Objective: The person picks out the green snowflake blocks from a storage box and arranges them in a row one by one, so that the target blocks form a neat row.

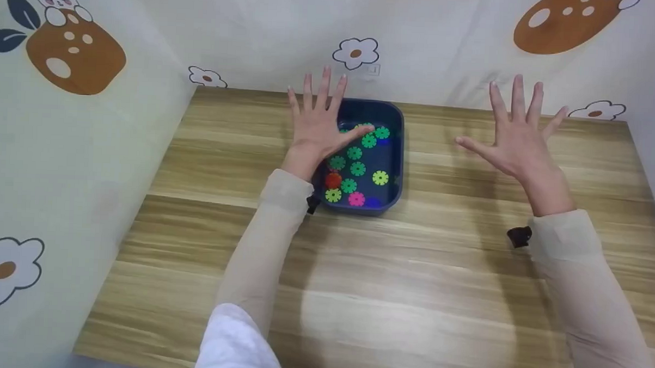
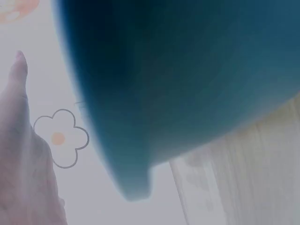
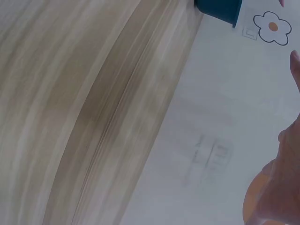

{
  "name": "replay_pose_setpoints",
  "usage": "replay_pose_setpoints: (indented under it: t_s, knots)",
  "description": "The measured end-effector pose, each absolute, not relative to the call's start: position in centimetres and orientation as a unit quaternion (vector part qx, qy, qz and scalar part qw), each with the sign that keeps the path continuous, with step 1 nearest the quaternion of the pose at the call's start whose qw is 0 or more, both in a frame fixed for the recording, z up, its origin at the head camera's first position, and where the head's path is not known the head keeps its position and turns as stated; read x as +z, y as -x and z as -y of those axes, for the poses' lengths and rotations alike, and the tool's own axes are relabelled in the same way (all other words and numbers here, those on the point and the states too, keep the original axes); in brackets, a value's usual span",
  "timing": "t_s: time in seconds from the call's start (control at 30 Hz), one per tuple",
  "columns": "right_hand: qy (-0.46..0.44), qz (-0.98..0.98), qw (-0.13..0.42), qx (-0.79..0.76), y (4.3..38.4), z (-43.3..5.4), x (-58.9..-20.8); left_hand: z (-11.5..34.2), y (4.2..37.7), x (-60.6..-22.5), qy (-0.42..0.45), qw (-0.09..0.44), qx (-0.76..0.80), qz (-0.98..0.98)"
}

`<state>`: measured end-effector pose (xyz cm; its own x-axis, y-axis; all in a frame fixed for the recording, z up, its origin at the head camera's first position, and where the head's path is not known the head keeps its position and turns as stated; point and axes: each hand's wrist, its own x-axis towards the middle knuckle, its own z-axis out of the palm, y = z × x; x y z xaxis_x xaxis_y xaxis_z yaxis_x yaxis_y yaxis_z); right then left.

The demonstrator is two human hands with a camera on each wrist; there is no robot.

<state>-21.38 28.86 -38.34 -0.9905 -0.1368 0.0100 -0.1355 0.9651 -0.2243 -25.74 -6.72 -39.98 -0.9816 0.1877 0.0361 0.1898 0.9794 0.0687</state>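
In the head view a dark blue rectangular tub (image 1: 397,159) stands on the table, holding several flat notched plastic discs in green, yellow, pink, red and blue, such as a yellow disc (image 1: 380,177) and a pink disc (image 1: 356,199). My left hand (image 1: 316,130) is spread over the tub's left side, fingers straight, and hides part of it. The tub's outer wall (image 2: 197,93) fills much of the left wrist view, close to the camera. Well to the right of the tub, my right hand (image 1: 519,144) is raised with fingers spread and holds nothing.
The wood-grain table (image 1: 411,285) meets a pale wall (image 1: 430,51) with flower and orange prints along its back edge. Another wall (image 1: 88,159) borders the table on the left. Black wrist cameras, one at the right cuff (image 1: 519,236), jut from both sleeves.
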Motion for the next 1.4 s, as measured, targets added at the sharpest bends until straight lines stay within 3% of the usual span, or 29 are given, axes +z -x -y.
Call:
replay_pose_setpoints:
  t_s: [0.77, 1.07, 1.4]
  knots:
    - [0.101, -0.964, -0.056, -0.240, 22.5, -23.8, -39.2, 9.0, 23.9, -39.6, 0.102, 0.034, -0.103, 0.989]
    - [0.117, -0.946, -0.057, -0.296, 22.5, -20.3, -39.8, 10.4, 22.0, -40.9, 0.125, 0.020, -0.170, 0.977]
    - [0.131, -0.940, -0.026, -0.315, 22.0, -16.6, -40.3, 11.8, 19.5, -43.2, 0.153, -0.030, -0.253, 0.955]
